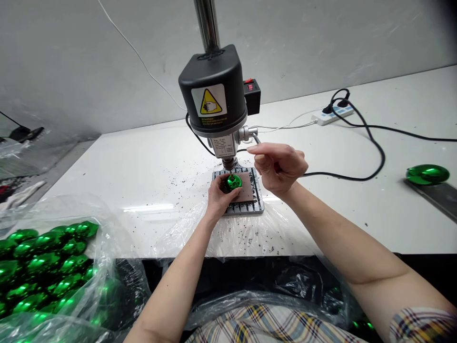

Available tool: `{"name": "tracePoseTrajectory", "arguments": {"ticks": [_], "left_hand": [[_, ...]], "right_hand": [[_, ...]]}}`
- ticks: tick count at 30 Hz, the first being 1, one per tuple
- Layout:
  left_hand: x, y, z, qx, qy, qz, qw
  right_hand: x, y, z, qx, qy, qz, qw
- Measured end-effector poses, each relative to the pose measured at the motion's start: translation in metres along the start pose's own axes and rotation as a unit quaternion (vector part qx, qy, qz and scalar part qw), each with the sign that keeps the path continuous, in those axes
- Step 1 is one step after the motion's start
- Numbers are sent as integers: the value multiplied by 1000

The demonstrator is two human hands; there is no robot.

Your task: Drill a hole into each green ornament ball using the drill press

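A shiny green ball (234, 182) rests on the flat pad (246, 190) over the drill press base, right below the bit. My left hand (220, 194) is closed around the ball's left and front sides, thumb in front. To the right of the drill press (214, 90), my right hand (280, 166) is raised with curled fingers at the feed lever (256, 138). The lever's far end is hidden behind those fingers.
At the lower left, a clear plastic bag (107, 238) holds several green ornaments (46, 262). Another green ornament (427, 174) lies at the right on a dark bar (435, 197). A power strip (333, 114) and black cable stand behind. Dark shavings dot the white table (143, 166).
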State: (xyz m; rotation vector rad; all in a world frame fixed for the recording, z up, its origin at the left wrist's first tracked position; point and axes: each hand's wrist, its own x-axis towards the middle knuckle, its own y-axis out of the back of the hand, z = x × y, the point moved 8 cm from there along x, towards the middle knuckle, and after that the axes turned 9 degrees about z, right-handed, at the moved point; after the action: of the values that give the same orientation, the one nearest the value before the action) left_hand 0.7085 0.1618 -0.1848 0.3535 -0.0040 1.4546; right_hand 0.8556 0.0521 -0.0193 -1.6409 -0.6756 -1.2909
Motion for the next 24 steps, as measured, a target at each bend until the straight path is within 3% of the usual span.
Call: {"name": "tracePoseTrajectory", "arguments": {"ticks": [9,13,16,18,20,22,24], "left_hand": [[-1,1,2,15,-7,1,1000],[1,0,0,-4,17,10,1000],[-7,11,7,32,21,60,997],[-26,24,16,75,17,88,993],[-57,34,26,113,-1,62,992],[-100,32,36,156,-52,-36,986],[-147,26,40,230,-117,-154,954]], "right_hand": [[1,-4,-9,24,23,-24,999],[30,-11,26,40,-133,75,987],[52,-27,68,28,-246,83,965],[58,-35,96,3,-313,61,948],[61,-37,110,-10,-331,39,943],[63,-36,110,1,-313,41,949],[66,-31,101,14,-298,71,952]]}}
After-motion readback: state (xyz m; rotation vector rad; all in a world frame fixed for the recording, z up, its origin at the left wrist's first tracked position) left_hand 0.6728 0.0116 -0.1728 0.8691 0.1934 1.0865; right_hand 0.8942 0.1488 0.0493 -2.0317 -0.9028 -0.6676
